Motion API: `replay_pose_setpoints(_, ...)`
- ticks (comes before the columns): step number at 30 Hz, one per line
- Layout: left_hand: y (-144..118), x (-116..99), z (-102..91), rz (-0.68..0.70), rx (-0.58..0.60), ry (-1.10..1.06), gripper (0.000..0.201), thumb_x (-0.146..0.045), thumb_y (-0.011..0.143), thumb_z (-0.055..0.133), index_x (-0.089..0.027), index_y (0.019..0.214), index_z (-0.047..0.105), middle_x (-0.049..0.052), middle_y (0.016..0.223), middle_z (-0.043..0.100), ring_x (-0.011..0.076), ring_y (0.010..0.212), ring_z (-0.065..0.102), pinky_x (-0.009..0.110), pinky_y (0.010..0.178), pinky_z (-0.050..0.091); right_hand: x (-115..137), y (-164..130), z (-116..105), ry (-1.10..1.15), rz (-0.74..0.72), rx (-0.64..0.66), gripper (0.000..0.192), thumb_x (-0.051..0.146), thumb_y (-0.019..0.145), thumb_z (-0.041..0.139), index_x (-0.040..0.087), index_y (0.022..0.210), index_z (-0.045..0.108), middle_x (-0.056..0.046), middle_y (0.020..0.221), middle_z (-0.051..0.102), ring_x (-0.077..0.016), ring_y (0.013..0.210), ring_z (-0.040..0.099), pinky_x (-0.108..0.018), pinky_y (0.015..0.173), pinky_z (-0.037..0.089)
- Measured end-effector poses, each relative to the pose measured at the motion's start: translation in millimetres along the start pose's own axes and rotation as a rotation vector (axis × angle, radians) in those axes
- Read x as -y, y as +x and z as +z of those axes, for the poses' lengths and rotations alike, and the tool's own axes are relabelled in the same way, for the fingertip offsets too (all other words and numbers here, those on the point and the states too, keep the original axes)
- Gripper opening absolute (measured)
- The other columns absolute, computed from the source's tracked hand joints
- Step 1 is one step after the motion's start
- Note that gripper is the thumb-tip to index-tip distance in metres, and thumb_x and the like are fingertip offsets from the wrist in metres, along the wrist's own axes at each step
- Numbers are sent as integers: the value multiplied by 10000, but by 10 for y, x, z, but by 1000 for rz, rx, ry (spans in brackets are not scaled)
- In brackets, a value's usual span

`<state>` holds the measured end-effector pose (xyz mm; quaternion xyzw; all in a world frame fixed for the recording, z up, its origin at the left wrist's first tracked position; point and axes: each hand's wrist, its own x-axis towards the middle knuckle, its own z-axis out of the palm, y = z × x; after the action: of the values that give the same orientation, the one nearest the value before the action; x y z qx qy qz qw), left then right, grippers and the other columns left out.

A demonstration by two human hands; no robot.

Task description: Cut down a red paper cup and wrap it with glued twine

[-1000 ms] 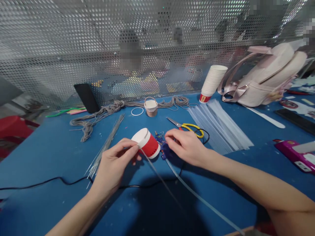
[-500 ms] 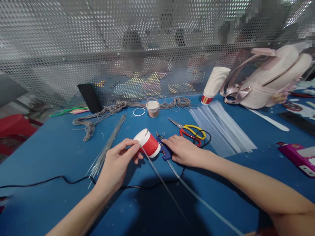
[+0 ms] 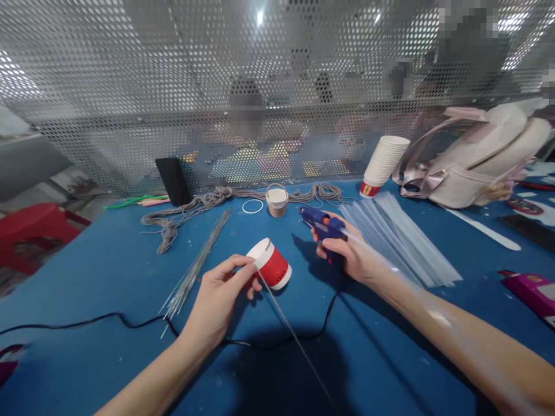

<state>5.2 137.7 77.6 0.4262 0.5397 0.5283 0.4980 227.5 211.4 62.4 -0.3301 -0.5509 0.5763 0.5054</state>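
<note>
My left hand (image 3: 229, 283) pinches the rim of a red-and-white paper cup (image 3: 276, 266), which lies tilted above the blue table. A thin grey cord (image 3: 295, 335) runs from the pinched rim down toward me, and a short piece of it shows inside the cup. In my right hand (image 3: 347, 248) is a blue hot glue gun (image 3: 323, 224), raised off the table with its nozzle pointing to the upper left. A long clear glue stick trails from its back along my forearm. The scissors seen earlier are hidden behind my right hand and the glue gun.
Behind the cup stand a small bucket (image 3: 277, 201), a white ring (image 3: 252, 206) and grey cord bundles (image 3: 173, 216). Glue sticks (image 3: 403, 237), stacked paper cups (image 3: 385, 164) and a pink backpack (image 3: 468, 162) are on the right. A black cable (image 3: 277, 345) crosses in front; cut wires (image 3: 199, 263) lie left.
My right hand has lifted the glue gun off the table and moved it up and to the right, away from the cup. My left hand still pinches the cup and cord.
</note>
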Motion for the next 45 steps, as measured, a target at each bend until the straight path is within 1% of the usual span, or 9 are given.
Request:
replay_pose_setpoints(2, 2, 20, -7, 7, 22, 35, 170, -329, 760, 683, -161, 734, 672, 1, 567, 641, 110, 518, 535, 220, 504, 407, 83, -115, 70, 8, 37, 15, 492, 276, 689, 673, 243, 1130, 458, 22, 836, 581, -76, 518, 493, -224, 472, 427)
replay_pose_setpoints(5, -3, 27, -5, 8, 36, 98, 183, -337, 771, 680, -156, 743, 686, -4, 578, 637, 97, 505, 523, 217, 518, 406, 184, -311, 164, -226, 37, 71, 392, 253, 771, 629, 230, 1138, 494, 8, 811, 629, -78, 487, 522, -220, 454, 440)
replay_pose_setpoints(9, -7, 16, 6, -5, 40, 118, 186, -332, 763, 691, -146, 765, 703, 0, 606, 637, 98, 511, 528, 224, 535, 417, 209, -487, 219, -526, -136, 203, 375, 185, 791, 596, 229, 1156, 520, -30, 914, 680, -148, 738, 664, -273, 657, 537)
replay_pose_setpoints(14, -7, 33, 10, -34, 70, 29, 185, -310, 759, 684, -146, 843, 696, 12, 618, 653, 128, 555, 562, 244, 560, 445, 160, -554, 177, -694, -209, 175, 401, 179, 801, 588, 255, 1180, 482, -35, 1011, 681, -167, 838, 681, -301, 748, 543)
replay_pose_setpoints(20, -37, 24, 17, -64, 100, -30, 175, -228, 766, 597, -121, 884, 671, 34, 601, 679, 141, 547, 588, 260, 601, 456, 192, -647, 175, -623, -224, 155, 448, 193, 824, 562, 228, 1229, 373, -30, 934, 695, -130, 690, 679, -260, 673, 547)
replay_pose_setpoints(23, -48, 13, 35, -100, 124, -68, 226, -209, 765, 548, -107, 944, 642, 62, 625, 704, 162, 573, 615, 272, 606, 466, 212, -719, 197, -680, -276, 56, 355, 187, 813, 576, 224, 1136, 435, 1, 847, 697, -125, 691, 677, -238, 691, 541)
replay_pose_setpoints(26, -49, 7, 57, -111, 113, -79, 207, -188, 746, 569, -110, 928, 627, 49, 607, 697, 161, 569, 622, 275, 616, 483, 223, -773, 196, -767, -330, 25, 298, 150, 790, 600, 229, 1054, 487, 40, 756, 677, -91, 557, 625, -183, 590, 516)
replay_pose_setpoints(32, -52, 5, 75, -119, 132, -55, 147, -236, 765, 626, -123, 859, 627, 44, 621, 702, 155, 577, 639, 277, 625, 512, 136, -796, 175, -819, -494, 74, 259, 162, 810, 602, 209, 1054, 531, 4, 818, 676, -97, 615, 634, -181, 607, 514)
replay_pose_setpoints(45, -101, -1, 131, -56, 79, 140, 160, -294, 753, 664, -149, 820, 672, 32, 638, 718, 163, 593, 673, 279, 649, 539, -44, -862, 226, -761, -412, 195, 215, 187, 814, 559, 201, 1028, 535, -28, 795, 670, -126, 615, 628, -220, 570, 498)
